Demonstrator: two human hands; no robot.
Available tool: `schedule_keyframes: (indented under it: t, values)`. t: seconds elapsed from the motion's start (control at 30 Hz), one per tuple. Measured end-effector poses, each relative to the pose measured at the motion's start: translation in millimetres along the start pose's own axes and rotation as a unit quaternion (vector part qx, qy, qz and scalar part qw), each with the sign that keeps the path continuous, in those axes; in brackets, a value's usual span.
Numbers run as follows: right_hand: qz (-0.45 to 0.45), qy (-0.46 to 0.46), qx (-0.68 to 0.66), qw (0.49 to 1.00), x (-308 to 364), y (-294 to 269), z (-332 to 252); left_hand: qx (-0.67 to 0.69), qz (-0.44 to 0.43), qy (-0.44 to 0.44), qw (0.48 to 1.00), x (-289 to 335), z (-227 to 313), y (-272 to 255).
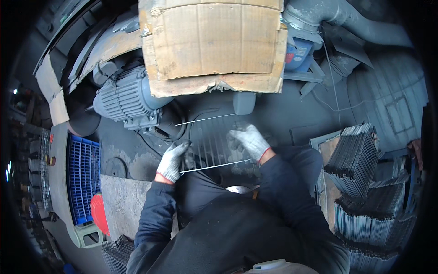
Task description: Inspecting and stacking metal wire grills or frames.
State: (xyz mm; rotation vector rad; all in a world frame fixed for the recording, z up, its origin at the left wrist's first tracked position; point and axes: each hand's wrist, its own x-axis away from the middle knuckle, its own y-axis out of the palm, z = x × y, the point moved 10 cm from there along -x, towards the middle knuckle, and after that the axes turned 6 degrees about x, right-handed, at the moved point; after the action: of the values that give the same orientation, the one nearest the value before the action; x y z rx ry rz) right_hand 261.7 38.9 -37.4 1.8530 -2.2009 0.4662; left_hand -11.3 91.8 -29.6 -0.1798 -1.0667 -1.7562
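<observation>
While a wire rack (211, 145) is held over the dark, dusty floor (296, 112) in the head view, its left side is gripped by the left hand (173, 160); its right side is apparently gripped by the right hand (249, 139), partly blurred; two-handed holding is judged the step in hand, even support being called for next; a grey motor (125, 97) and cardboard (214, 41) are placed ahead, wire stacks (350, 160) at right, a blue crate (84, 180) at left.
</observation>
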Motion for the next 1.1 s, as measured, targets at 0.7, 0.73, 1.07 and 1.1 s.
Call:
schedule_keyframes:
  t: [0.7,0.73,1.07,1.1]
  values:
    - [-0.046,-0.093,-0.010,0.995,105.8,49.2,-6.5,-0.189,-0.018,0.147,0.971,97.3,50.7,-30.1]
    - [-0.040,-0.121,-0.036,0.991,106.3,48.7,-12.2,-0.189,-0.015,0.147,0.971,97.8,49.8,-30.2]
    - [-0.043,-0.076,-0.224,0.971,123.3,31.4,-17.4,-0.236,-0.020,0.161,0.958,83.2,30.6,9.6]
    - [-0.033,-0.069,-0.230,0.970,125.1,26.9,-20.9,-0.234,-0.015,0.166,0.958,82.3,29.1,14.5]
